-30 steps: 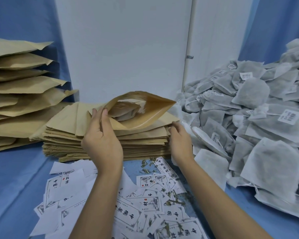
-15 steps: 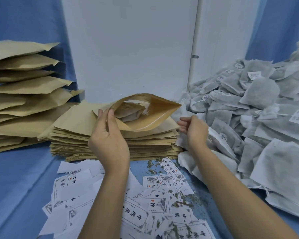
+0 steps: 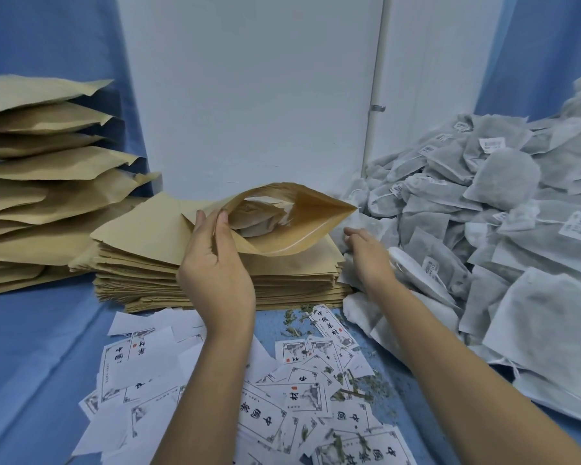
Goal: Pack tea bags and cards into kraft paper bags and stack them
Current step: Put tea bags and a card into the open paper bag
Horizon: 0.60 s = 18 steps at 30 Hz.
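A heap of tea bags (image 3: 517, 229) slopes down the right side of the blue counter (image 3: 31, 364), its near edge just beside the right hand. A careless pull at its foot could, by the look of it, send more sliding onto the cards (image 3: 282, 397) and the loose leaf (image 3: 359, 387) scattered among them. At far left the filled paper bags (image 3: 41, 182) stand in a tall, uneven stack, and another laid off-centre on top may tip it. In the middle, the open bag (image 3: 299, 226) rests on the pile of flat empty bags (image 3: 282, 273), mouth towards the camera, pale contents already visible inside. It is held on one side only, so the mouth could sag shut, or the bag could slide off the pile, as the next tea bag goes in. The left hand (image 3: 215, 263) pinches the near-left rim of that mouth, thumb and fingers on either side of the paper, holding it spread. The right hand (image 3: 369, 256) reaches into the foot of the heap, back to the camera, fingers loosely extended and nothing visibly in its grasp. Whether the fingertips touch a tea bag cannot be told.
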Tool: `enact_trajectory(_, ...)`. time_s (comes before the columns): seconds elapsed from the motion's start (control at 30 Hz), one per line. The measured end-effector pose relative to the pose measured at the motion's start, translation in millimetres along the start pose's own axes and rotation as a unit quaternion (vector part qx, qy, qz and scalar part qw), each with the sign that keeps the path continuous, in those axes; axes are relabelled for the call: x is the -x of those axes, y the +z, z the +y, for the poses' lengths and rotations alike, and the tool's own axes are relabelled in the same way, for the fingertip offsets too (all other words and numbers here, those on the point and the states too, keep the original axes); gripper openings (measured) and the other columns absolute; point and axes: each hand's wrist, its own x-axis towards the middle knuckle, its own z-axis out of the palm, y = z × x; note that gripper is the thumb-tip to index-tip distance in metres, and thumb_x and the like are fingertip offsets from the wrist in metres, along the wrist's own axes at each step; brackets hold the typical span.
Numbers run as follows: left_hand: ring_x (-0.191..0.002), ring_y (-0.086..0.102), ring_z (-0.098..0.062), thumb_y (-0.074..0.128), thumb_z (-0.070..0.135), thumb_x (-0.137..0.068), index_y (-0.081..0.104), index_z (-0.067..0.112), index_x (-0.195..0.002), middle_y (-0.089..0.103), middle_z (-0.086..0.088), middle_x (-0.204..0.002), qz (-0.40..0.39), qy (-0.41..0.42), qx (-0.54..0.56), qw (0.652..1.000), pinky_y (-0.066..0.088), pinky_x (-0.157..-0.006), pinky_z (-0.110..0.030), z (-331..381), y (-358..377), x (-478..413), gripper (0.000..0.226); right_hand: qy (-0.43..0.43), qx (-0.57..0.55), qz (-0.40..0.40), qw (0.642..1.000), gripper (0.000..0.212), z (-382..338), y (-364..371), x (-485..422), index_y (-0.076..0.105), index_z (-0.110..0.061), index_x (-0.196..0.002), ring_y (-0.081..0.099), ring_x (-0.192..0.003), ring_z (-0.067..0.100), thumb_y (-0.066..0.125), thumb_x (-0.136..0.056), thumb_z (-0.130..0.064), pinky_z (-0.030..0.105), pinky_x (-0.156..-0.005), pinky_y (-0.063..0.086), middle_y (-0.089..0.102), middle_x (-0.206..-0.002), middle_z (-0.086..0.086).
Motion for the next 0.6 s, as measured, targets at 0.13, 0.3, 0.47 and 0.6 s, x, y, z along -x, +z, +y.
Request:
enact_trajectory(0.13,-0.117,0.055,-0.033,0.051,0.020,-0.097,0.070,0.008,-0.110,0.068,-0.016,-0.111,-0.002,-0.005,-0.008,1.000,0.042,-0.090,-0.027,-1,0,0,0.025,-0.010,0.043,0.052,0.998,0.033,-3,0,-1,0.059,0.004,-0.114,0.052,-0.110,0.034,0.035,-0.094,-0.005,0.036,-0.087,0.038,0.061,-0.114,0.021)
enact_trajectory(0.3,-0.117,0.054,-0.036,0.051,0.021,-0.097,0.070,0.004,-0.107,0.067,-0.022,-0.110,-0.012,-0.012,-0.012,1.000,0.043,-0.092,-0.032,-1,2,2,0.028,-0.206,0.139,0.144,0.958,0.028,-7,0,18,0.069,-0.004,-0.106,0.059,-0.098,0.025,0.043,-0.094,-0.003,0.022,-0.077,0.035,0.068,-0.104,0.012)
enact_trajectory(0.47,-0.119,0.054,-0.032,0.051,0.024,-0.097,0.070,0.010,-0.109,0.065,-0.020,-0.116,-0.028,-0.022,-0.002,0.999,0.043,-0.095,-0.037,2,6,7,0.026,-0.190,0.065,0.229,0.952,0.029,-11,-13,23,0.062,-0.006,-0.109,0.054,-0.106,0.018,0.061,-0.081,0.001,0.016,-0.088,0.034,0.061,-0.109,0.005)
enact_trajectory(0.6,-0.120,0.055,-0.028,0.051,0.023,-0.097,0.070,0.014,-0.109,0.066,-0.013,-0.117,-0.041,-0.021,0.004,0.999,0.043,-0.095,-0.031,4,11,14,0.024,-0.149,0.009,0.194,0.970,0.036,-8,-32,21,0.058,-0.020,-0.102,0.055,-0.103,0.014,0.063,-0.076,0.003,0.012,-0.082,0.038,0.060,-0.104,-0.005)
